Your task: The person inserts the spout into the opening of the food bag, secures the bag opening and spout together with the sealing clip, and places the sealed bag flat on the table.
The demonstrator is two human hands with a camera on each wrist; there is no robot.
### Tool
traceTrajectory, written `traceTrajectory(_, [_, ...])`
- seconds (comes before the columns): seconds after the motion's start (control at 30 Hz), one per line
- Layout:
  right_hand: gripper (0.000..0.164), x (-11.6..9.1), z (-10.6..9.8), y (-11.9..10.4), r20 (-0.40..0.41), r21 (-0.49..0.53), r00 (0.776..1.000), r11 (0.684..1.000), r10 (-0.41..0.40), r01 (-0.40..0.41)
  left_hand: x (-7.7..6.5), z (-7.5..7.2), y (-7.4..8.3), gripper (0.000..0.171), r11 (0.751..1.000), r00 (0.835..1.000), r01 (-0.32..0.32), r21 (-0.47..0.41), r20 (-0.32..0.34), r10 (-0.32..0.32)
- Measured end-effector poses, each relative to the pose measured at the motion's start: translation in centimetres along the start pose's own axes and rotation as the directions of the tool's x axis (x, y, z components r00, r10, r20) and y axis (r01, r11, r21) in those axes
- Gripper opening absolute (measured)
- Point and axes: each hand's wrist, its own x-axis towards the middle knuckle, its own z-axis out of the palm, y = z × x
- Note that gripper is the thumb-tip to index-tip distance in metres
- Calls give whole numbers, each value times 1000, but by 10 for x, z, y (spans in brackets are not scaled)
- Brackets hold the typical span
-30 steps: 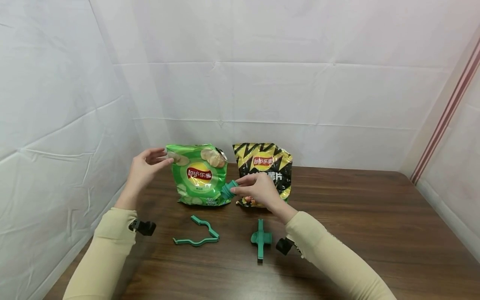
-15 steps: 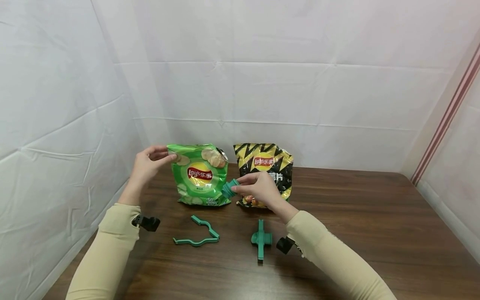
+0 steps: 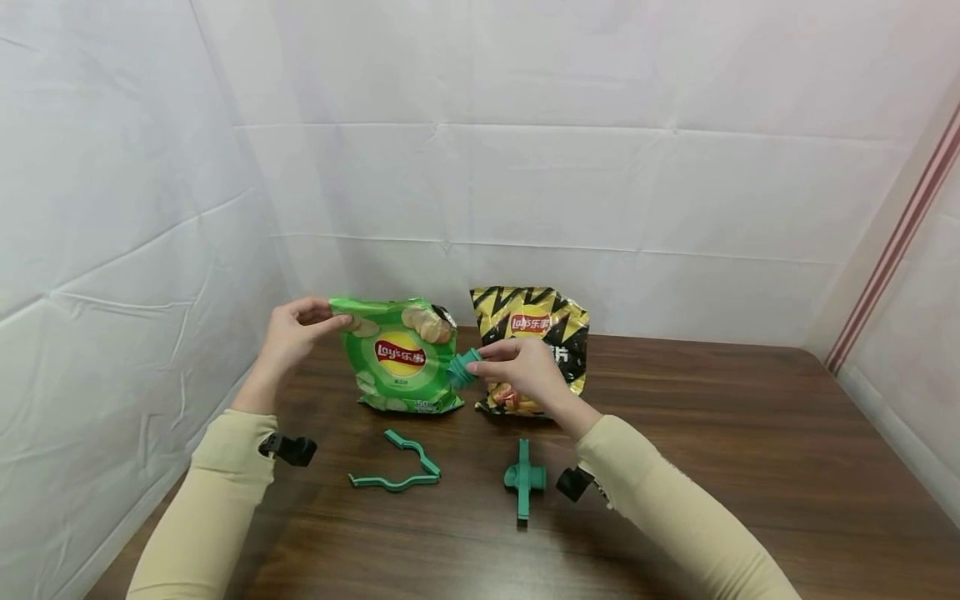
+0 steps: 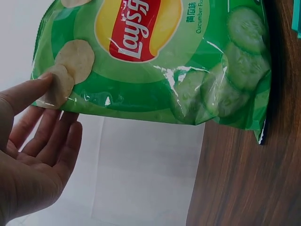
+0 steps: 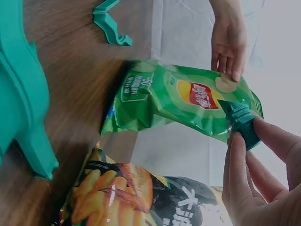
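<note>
My left hand [image 3: 294, 337] pinches the upper left corner of a green Lay's chip bag [image 3: 401, 392]. In the left wrist view, the thumb lies on the front of the bag and the other fingers are behind it. Between thumb and fingers, my right hand [image 3: 531, 371] pinches a small teal ridged cap-like piece [image 5: 242, 125], beside the green bag's right edge. The bag stands leaning to the left. Behind the right hand is a black and yellow Lay's bag [image 3: 573, 342], partly covered by that hand.
On the dark wooden table [image 3: 697, 417], an unfolded teal bag clip [image 3: 408, 482] lies in front of the green bag. A folded teal clip with a round spout [image 3: 523, 479] lies to its right. White cloth [image 3: 562, 183] hangs behind and at the sides.
My left hand has closed on the green bag's corner, and the bag's top has dipped and tilted left. The right hand has shifted slightly right with the teal piece.
</note>
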Motion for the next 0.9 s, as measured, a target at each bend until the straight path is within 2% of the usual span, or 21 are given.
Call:
traceTrajectory(0.17, [33, 2, -3, -8, -15, -9, 999, 999, -45, 45, -3, -2, 0, 41, 999, 999, -35, 4, -11, 35])
traceTrajectory(0.4, [35, 9, -10, -19, -21, 0, 997, 997, -80, 80, -3, 0, -4, 37, 999, 999, -44, -28, -27, 43])
traceTrajectory(0.63, [34, 16, -16, -33, -69, -4, 989, 992, -128, 128, -3, -1, -4, 36, 999, 999, -42, -18, -6, 42])
traceTrajectory(0.9, [33, 28, -21, -44, -144, -125, 969, 975, -203, 185, -15, -4, 18, 29, 997, 997, -67, -43, 25, 68])
